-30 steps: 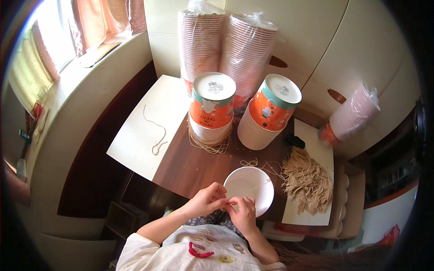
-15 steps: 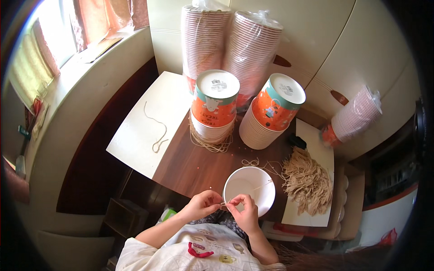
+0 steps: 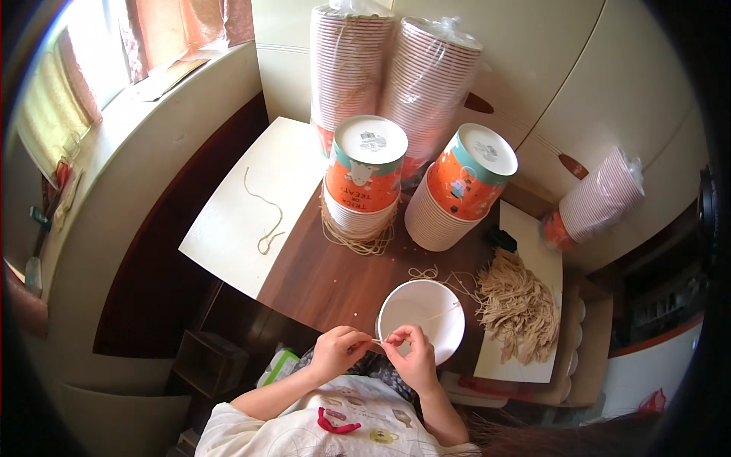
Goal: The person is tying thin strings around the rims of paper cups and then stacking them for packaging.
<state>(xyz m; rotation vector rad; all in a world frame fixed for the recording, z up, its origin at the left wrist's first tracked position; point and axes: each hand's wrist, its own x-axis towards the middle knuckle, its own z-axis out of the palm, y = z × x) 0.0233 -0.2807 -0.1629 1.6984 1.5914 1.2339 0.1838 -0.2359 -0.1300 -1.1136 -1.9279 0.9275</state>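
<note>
In front of my lap a white paper bucket [image 3: 411, 303] lies tipped toward me at the table's near edge, its open mouth facing up and showing a pale inside. My left hand [image 3: 339, 353] and my right hand [image 3: 411, 361] meet at the bucket's near left rim. Both pinch a short stretch of thin tan cord [image 3: 377, 341] between thumb and fingertips. Another bit of the cord crosses the inside of the bucket near its right wall. Whether the cord passes through the rim is too small to tell.
A pile of tan cords [image 3: 519, 308] lies on the right white panel, beside a black object [image 3: 501, 238]. Two upside-down stacks of orange-and-teal buckets [image 3: 364, 186] [image 3: 461, 190] stand mid-table. Behind rise tall bagged stacks [image 3: 350, 76]. One loose cord [image 3: 270, 213] lies left.
My left hand's fingers have shifted slightly on the cord beside the rim. The view has tilted a little; the bucket and stacks stand as before.
</note>
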